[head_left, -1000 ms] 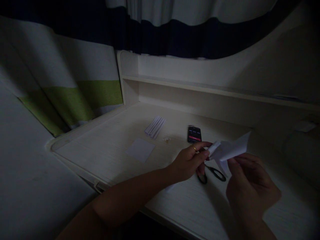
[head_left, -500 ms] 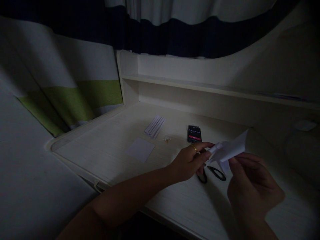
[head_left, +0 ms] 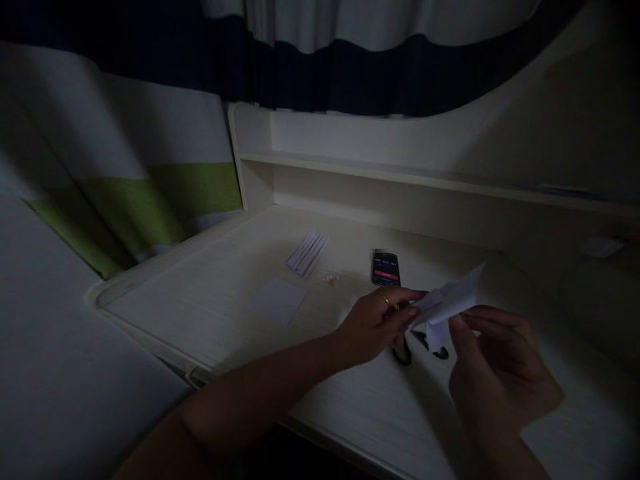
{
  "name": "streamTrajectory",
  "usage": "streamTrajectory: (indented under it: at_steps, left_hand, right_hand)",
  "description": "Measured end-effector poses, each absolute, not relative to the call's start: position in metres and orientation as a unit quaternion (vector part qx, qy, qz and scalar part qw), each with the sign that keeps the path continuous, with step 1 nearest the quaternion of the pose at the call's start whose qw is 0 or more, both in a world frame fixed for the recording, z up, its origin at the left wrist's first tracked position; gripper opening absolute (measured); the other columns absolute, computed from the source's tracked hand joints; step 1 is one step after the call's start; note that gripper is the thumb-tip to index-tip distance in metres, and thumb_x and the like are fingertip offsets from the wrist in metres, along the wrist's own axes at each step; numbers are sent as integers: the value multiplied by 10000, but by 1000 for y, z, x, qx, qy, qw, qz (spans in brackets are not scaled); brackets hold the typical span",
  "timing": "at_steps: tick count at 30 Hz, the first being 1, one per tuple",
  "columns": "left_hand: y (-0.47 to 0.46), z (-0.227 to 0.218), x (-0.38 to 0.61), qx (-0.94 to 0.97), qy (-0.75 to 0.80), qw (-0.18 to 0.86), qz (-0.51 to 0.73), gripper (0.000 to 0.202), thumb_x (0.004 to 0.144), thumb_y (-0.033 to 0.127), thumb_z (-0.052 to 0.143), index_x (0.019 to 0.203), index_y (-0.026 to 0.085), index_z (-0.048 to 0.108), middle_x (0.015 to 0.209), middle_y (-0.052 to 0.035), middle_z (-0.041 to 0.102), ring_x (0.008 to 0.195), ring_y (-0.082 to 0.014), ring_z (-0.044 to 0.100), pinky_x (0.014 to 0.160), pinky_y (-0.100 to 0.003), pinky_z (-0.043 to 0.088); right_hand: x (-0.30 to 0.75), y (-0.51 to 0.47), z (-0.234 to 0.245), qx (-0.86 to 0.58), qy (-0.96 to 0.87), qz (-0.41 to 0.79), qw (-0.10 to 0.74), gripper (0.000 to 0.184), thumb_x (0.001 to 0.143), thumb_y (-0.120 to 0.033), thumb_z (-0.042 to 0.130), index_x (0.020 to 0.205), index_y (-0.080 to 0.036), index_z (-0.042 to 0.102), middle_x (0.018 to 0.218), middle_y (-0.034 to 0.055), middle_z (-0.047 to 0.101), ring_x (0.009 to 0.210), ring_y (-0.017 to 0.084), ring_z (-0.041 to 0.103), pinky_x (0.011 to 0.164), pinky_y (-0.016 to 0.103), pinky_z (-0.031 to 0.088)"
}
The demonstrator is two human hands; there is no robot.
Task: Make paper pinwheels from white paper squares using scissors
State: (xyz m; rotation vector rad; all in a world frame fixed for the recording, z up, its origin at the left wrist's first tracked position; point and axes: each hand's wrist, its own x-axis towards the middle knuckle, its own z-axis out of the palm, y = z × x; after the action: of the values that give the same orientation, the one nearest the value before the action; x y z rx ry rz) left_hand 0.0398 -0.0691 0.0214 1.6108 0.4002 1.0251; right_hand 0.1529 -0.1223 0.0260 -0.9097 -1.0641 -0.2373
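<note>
Both hands hold a folded white paper piece (head_left: pixel 453 299) above the pale desk (head_left: pixel 350 393). My left hand (head_left: pixel 377 321), with a gold ring on one finger, pinches the paper's left end. My right hand (head_left: pixel 500 373) grips its lower right edge with the fingers closed. Black-handled scissors (head_left: pixel 415 348) lie on the desk right under the paper, partly hidden by my left hand.
A phone (head_left: pixel 385 269) with a lit screen lies beyond my hands. Farther left are a stack of white paper strips (head_left: pixel 307 253), a small pale scrap (head_left: pixel 331 279) and a square sheet (head_left: pixel 279 300). A shelf (head_left: pixel 400 177) runs along the back. A green-striped curtain (head_left: pixel 150 200) hangs left.
The paper and both hands have sunk slightly and shifted left. The view has drifted a little too.
</note>
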Motion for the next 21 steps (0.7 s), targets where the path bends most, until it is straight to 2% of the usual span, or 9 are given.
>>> streamTrajectory:
  at_steps: [5,13,21]
  left_hand:
    - [-67,19,40,673,161,589,417,380,786,363,495,1101,155,535,587,23,479,452,-47,441,441,-173,384]
    - [-68,23,38,665,178,609,394,387,776,379,500,1097,166,536,582,24,480,456,-54,450,444,-177,377]
    - [-64,21,42,623,182,657,384,395,752,391,519,1075,164,517,688,3,518,477,-59,489,449,-191,421]
  right_hand:
    - [154,-123,26,-407,-507,-112,751,103,627,-74,668,672,-159,635,711,13,564,685,141,529,581,291,394]
    - [154,-127,30,-443,-514,-128,723,64,659,-117,655,667,-171,621,710,15,557,691,145,529,576,288,399]
    - [158,-126,28,-477,-518,-132,697,66,674,-155,651,729,-185,630,755,20,577,722,151,534,619,301,413]
